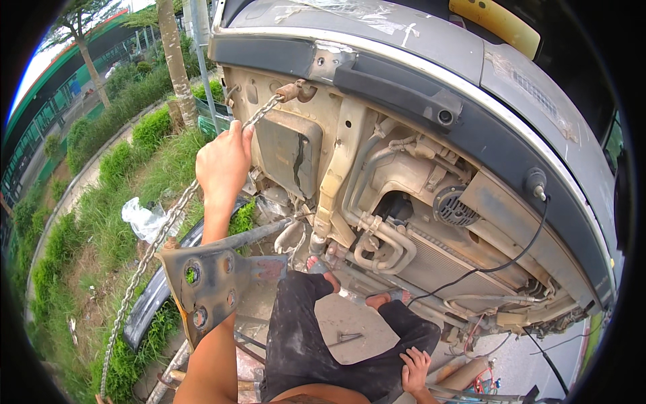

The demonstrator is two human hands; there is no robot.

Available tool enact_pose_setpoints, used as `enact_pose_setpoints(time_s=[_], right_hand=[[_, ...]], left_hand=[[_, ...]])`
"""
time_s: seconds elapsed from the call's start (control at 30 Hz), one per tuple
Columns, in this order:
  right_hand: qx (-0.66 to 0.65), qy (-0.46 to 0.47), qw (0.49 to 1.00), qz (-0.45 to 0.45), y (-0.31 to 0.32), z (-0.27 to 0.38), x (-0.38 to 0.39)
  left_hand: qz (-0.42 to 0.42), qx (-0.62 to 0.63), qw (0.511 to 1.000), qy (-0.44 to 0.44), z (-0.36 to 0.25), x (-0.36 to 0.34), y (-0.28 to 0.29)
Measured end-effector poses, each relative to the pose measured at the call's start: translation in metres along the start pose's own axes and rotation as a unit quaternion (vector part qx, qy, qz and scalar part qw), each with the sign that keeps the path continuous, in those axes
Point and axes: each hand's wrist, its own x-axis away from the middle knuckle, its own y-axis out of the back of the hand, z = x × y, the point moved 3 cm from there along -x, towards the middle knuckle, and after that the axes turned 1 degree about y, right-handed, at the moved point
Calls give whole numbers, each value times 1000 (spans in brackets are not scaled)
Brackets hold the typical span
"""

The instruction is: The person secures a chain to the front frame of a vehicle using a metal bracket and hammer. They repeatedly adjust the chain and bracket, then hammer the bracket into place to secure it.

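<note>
My left hand (pixel 225 161) is closed around a steel chain (pixel 139 275). Above the fist the chain runs up to a rusty hook (pixel 291 91) at the vehicle's front body panel; below, it slopes to the lower left. A thick metal bracket (pixel 202 286) with bolt holes stands in front of my left forearm and hides part of it. Fingers spread, my right hand (pixel 415 369) lies on my right leg in dark trousers (pixel 404 330) and holds nothing.
The silver vehicle's stripped front (pixel 397 182) fills the upper right, pipes and radiator (pixel 444 259) exposed. A black cable (pixel 515 259) hangs across it. Grass at left holds a white plastic bag (pixel 143 219) and a long black trim piece (pixel 145 311). Small metal pieces (pixel 348 337) lie between my legs.
</note>
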Motion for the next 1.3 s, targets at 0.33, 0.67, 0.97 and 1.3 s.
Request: enact_pose_setpoints(time_s=[0.33,0.67,0.97,1.3], right_hand=[[-1,0,1000,3,2,2,-3],[3,-12,1000,2,0,-1,-1],[2,-1,1000,-8,0,-3,0],[1,-8,1000,-6,3,-2,2]], left_hand=[[11,-20,1000,7,-2,1,3],[12,9,1000,13,0,0,0],[20,-20,999,-19,0,0,2],[49,152,981,-112,-15,-82,55]])
